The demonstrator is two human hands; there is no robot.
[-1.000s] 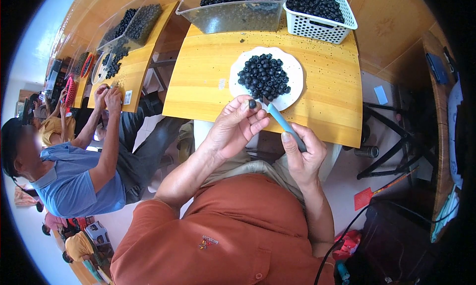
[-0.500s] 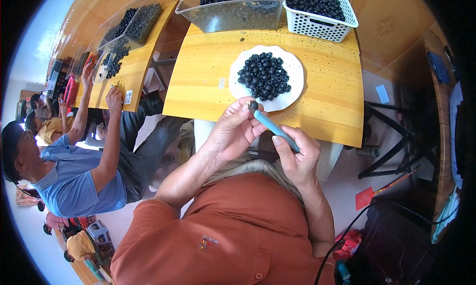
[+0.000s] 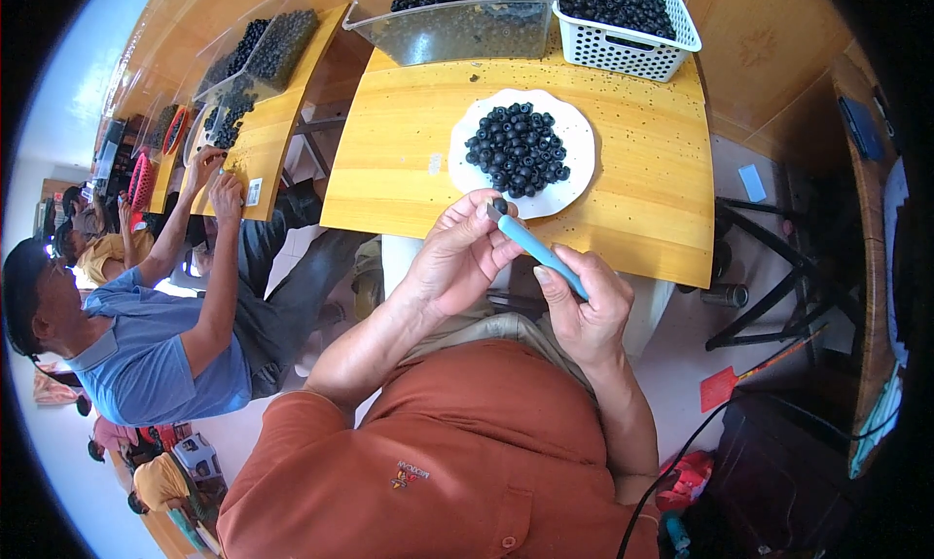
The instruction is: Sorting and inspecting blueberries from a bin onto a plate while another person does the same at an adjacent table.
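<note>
Left hand (image 3: pixel 455 252) pinches a dark, round bead-like piece (image 3: pixel 501 205) while right hand (image 3: pixel 592 304) grips a smooth, slender blue-handled tool (image 3: pixel 537 244).

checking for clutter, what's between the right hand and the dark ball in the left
In the head view, a light-blue tool spans it: the right hand grips one end, the other is at the dark ball.

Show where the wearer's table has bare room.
Tabletop left of the white plate, in front of the clear bin, is mostly bare; right of the plate, dark specks dot it. The bin and white basket crowd the far edge.
</note>
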